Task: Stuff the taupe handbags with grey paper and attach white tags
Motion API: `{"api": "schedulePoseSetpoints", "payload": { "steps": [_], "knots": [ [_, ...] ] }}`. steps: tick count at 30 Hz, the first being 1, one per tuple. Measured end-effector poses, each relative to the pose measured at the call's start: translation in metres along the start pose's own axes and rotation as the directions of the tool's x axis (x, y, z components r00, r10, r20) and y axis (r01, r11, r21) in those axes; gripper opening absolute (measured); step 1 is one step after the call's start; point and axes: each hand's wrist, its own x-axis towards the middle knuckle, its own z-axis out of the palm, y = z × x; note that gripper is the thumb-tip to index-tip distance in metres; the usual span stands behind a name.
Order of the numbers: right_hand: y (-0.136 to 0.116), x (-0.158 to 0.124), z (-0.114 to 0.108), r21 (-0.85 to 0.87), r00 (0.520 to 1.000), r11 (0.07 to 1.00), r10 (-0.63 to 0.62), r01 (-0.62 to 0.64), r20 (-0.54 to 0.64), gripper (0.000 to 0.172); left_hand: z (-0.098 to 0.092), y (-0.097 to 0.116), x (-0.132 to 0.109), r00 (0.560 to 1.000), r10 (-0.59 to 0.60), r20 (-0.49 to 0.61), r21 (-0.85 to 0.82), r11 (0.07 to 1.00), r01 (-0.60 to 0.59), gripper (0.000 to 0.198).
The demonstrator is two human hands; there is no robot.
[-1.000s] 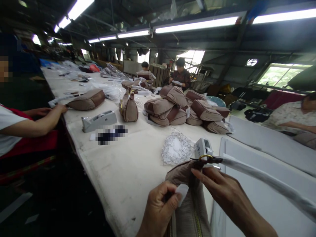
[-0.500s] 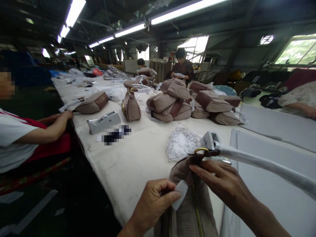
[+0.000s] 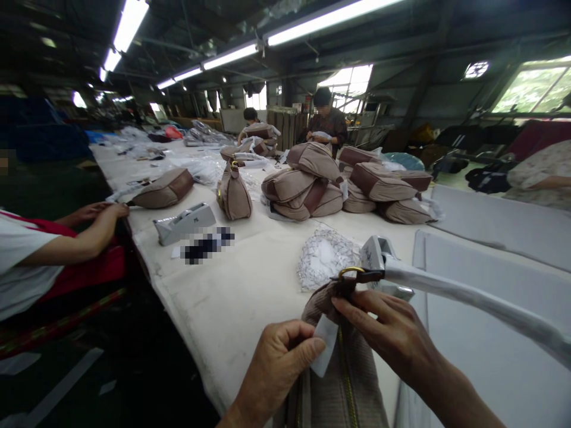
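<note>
At the bottom edge, the tan handbag [image 3: 352,380] is cut off; left hand [image 3: 279,368] pinches a white tag [image 3: 325,345], right hand [image 3: 392,333] grips the bag's top.

Beige handbag [image 3: 357,386], zip uppermost.
White tag [image 3: 324,345] pinched in left grip [image 3: 279,368]; wrapped strap [image 3: 468,297] runs right, above right grip [image 3: 388,333].

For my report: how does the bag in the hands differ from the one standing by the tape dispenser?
The held bag is gripped by the left hand and right hand; the standing bag stands untouched. The held bag's white-wrapped strap stretches sideways; the standing bag shows no such strap. Both are tan.
</note>
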Motion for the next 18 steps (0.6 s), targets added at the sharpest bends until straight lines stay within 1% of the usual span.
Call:
{"api": "schedulePoseSetpoints", "payload": {
  "steps": [2,3,6,8,10,12,15,18],
  "knots": [
    [-0.004,0.0,0.005,0.064,0.999,0.998,0.021,-0.019,-0.038,0.026,0.003,0.002,0.004,1.0,-0.003,-0.026,-0.046,0.999,0.001,0.031],
    [-0.006,0.0,0.008,0.124,0.996,0.991,0.06,-0.052,-0.063,0.028,0.005,0.004,0.007,0.999,-0.003,-0.039,-0.066,0.998,0.001,0.031],
    [-0.013,-0.002,0.016,0.346,0.962,0.917,0.249,-0.197,-0.112,0.033,0.009,0.007,0.014,0.996,-0.006,-0.089,-0.093,0.996,-0.002,0.031],
    [-0.017,-0.002,0.019,0.435,0.928,0.857,0.356,-0.277,-0.111,0.028,0.011,0.01,0.017,0.992,0.018,-0.124,-0.086,0.996,-0.029,0.03],
    [-0.017,0.0,0.02,0.456,0.905,0.831,0.409,-0.319,-0.112,0.02,0.014,0.013,0.018,0.986,0.067,-0.155,-0.06,0.995,-0.077,0.029],
    [-0.016,0.005,0.018,0.428,0.902,0.842,0.414,-0.329,-0.121,0.016,0.016,0.015,0.017,0.975,0.116,-0.191,-0.019,0.992,-0.122,0.029],
    [-0.013,0.013,0.015,0.345,0.927,0.889,0.358,-0.301,-0.113,0.02,0.021,0.017,0.018,0.958,0.171,-0.232,0.064,0.985,-0.16,0.03],
    [-0.011,0.015,0.014,0.29,0.944,0.918,0.313,-0.272,-0.107,0.021,0.024,0.012,0.02,0.934,0.229,-0.274,0.133,0.971,-0.199,0.032]
  ]
}}
